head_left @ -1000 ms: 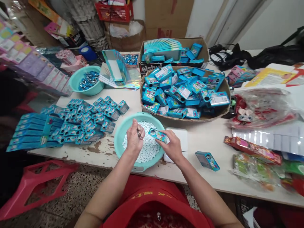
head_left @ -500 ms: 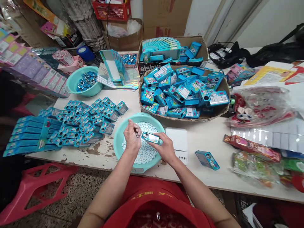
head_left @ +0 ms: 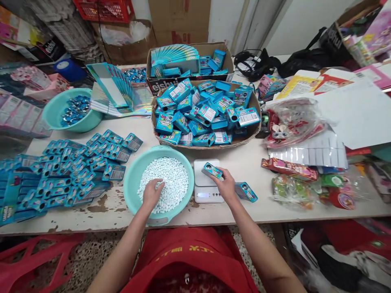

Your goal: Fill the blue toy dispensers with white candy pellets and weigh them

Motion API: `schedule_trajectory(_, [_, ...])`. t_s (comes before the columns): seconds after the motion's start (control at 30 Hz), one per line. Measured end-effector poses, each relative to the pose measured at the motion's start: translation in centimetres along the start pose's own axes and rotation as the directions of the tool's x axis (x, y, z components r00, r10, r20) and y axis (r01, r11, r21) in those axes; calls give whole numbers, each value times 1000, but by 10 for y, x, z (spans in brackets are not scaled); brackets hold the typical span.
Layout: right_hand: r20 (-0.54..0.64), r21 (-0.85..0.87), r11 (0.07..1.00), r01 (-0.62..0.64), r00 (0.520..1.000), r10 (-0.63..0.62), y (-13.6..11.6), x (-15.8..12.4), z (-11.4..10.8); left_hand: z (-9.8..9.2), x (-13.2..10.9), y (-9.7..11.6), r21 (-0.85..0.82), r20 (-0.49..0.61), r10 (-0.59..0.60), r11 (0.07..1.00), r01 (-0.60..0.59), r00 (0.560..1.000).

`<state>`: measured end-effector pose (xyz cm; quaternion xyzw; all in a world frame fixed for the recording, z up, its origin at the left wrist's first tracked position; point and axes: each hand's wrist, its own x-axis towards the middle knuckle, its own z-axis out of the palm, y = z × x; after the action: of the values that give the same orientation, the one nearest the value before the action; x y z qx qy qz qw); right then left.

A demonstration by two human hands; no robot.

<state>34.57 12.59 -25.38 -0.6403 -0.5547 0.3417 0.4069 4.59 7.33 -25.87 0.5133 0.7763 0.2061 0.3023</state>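
Note:
My left hand [head_left: 152, 194] is over the pale round candies [head_left: 171, 175] in a turquoise bowl [head_left: 128, 185], fingertips at the candies and thumb apart from the fingers. My right hand [head_left: 226, 185] grips a small blue candy box [head_left: 212, 170] by its near end, with the box's round hole facing up. This box is over or on the white digital scale [head_left: 200, 189]; I cannot tell whether it rests on the plate. A second blue box [head_left: 248, 192] lies on the table just right of my right hand.
Many blue boxes with round holes [head_left: 70, 171] stand in rows at left. Behind the scale, a cardboard carton [head_left: 210, 144] is heaped with closed blue boxes. Another turquoise bowl [head_left: 51, 110] holds shiny blue pieces. Plastic-wrapped packages [head_left: 293, 126] lie at right.
My left hand has gone from a closed hand beside the box down to the candies, its fingers loosened. My right hand has carried the box rightward to the scale. The view has shifted right.

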Motion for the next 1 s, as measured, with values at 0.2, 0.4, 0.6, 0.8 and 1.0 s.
schedule_trajectory(0.2, [-75,1,1000,31,997,-31,-11,-13,-26,-5,-1,6,-7,-14,-20,1000,20,1000])
schedule_trajectory(0.4, [-300,-47,999,4,954,-18,-15,-31,-82,-1,1,10,-72,5,-79,994,79,997])
schedule_trajectory(0.6, [-425,-39,993,-115,901,88,0,-42,-110,6,3,21,-124,30,-92,988,96,995])
schedule_trajectory(0.8, [-463,-2,986,-169,874,149,8,-54,-115,4,7,34,-147,9,-110,983,110,994])
schedule_trajectory(1.0, [-479,-11,980,-199,861,170,16,-64,-121,-1,13,52,-103,-42,-31,994,27,999])
